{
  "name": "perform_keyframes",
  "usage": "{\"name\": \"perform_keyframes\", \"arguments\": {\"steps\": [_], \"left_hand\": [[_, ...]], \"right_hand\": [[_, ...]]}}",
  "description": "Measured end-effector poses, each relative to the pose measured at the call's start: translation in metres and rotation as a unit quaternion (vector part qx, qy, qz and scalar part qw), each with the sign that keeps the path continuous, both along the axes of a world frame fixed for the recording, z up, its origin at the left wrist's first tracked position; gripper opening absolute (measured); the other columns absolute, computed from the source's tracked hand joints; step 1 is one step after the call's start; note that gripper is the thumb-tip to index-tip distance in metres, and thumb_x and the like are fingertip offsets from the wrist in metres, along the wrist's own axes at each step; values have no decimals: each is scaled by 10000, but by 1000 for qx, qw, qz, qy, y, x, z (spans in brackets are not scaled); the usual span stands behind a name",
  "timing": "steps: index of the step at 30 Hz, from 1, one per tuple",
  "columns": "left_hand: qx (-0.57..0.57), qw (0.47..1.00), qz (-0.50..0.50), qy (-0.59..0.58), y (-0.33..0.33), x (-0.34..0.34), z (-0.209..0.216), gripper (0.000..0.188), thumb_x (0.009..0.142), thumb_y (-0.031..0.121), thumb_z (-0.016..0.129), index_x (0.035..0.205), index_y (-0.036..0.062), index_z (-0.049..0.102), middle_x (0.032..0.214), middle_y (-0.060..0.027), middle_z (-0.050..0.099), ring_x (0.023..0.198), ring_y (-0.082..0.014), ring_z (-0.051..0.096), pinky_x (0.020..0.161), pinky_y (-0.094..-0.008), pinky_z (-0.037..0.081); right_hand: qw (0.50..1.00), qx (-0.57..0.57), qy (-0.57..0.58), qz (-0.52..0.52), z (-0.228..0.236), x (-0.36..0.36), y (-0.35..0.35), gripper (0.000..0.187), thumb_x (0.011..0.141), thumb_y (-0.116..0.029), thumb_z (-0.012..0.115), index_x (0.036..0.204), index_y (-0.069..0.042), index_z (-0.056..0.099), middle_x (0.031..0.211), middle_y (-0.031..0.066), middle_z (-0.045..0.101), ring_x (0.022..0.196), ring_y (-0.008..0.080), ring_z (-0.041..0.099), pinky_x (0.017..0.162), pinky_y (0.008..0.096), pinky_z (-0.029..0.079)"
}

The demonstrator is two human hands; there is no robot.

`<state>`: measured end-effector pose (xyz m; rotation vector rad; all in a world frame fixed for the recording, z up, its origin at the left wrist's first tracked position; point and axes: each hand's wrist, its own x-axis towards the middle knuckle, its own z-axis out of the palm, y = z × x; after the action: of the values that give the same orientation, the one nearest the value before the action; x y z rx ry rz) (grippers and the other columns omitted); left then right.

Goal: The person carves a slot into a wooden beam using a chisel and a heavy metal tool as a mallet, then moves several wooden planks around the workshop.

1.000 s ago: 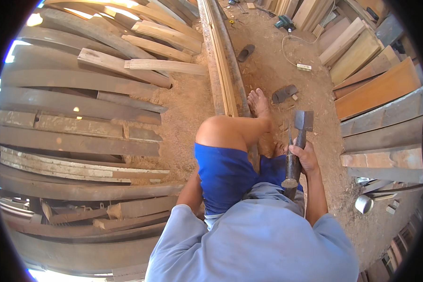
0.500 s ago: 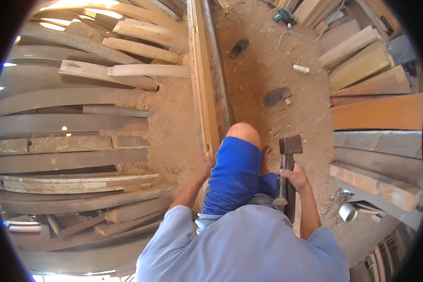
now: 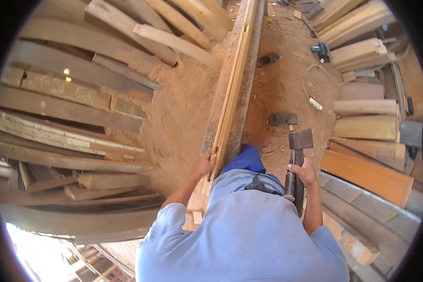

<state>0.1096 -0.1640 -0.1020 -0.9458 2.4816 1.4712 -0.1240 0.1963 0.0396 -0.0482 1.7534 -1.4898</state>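
My left hand (image 3: pixel 205 164) is at the near end of a long, pale wooden beam (image 3: pixel 235 89), its fingers curled against the left edge beside a small dark slot. The beam lies lengthwise on a wider, darker plank (image 3: pixel 247 101). In my right hand (image 3: pixel 307 173), held to the right of my body, are a hatchet (image 3: pixel 301 139) with a broad rectangular head and a chisel (image 3: pixel 290 183) alongside its handle. The chisel's blunt handle end points down towards me. My palm hides part of both handles.
Curved timbers (image 3: pixel 80 70) are stacked on the left beside sawdust (image 3: pixel 174 122). Two sandals, one the nearer sandal (image 3: pixel 282 119), lie on the floor. A green power tool (image 3: pixel 321 51) and a white socket strip (image 3: pixel 315 104) sit farther right. Boards (image 3: pixel 366 174) line the right side.
The view has swung left and my body has come closer to the beam, with my raised knee no longer showing. My right hand keeps the hatchet and chisel; my left stays at the beam.
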Motion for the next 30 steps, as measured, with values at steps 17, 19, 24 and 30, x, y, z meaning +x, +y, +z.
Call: {"name": "perform_keyframes", "arguments": {"steps": [17,19,24,30], "left_hand": [[461,823,329,-38,-6,0,22,687,1008,563,490,1516,101,455,1422,-121,590,1220,-248,591,1039,-392,464],[430,834,344,-28,-2,-12,34,728,997,573,496,1548,109,392,1411,-157,596,1243,-289,583,1059,-402,450],[158,937,298,-91,18,-41,42,766,959,526,567,1552,93,346,1334,-241,620,1232,-391,588,1082,-430,436],[-15,933,344,-103,38,-142,97,755,886,381,702,1504,64,405,1384,-293,543,1314,-423,511,1121,-450,400]], "right_hand": [[913,63,71,396,20,-150,-208,338,714,-215,812,914,-17,625,778,-19,556,710,99,529,646,289,463],[904,71,47,418,21,-161,-219,349,713,-213,816,929,-16,626,796,-22,558,719,95,527,652,284,462],[864,81,37,496,8,-191,-267,341,714,-189,815,945,-20,629,804,-24,561,710,90,531,649,278,463],[794,27,71,604,18,-229,-345,327,732,-166,792,964,-5,627,769,5,616,690,106,583,644,277,482]]}}
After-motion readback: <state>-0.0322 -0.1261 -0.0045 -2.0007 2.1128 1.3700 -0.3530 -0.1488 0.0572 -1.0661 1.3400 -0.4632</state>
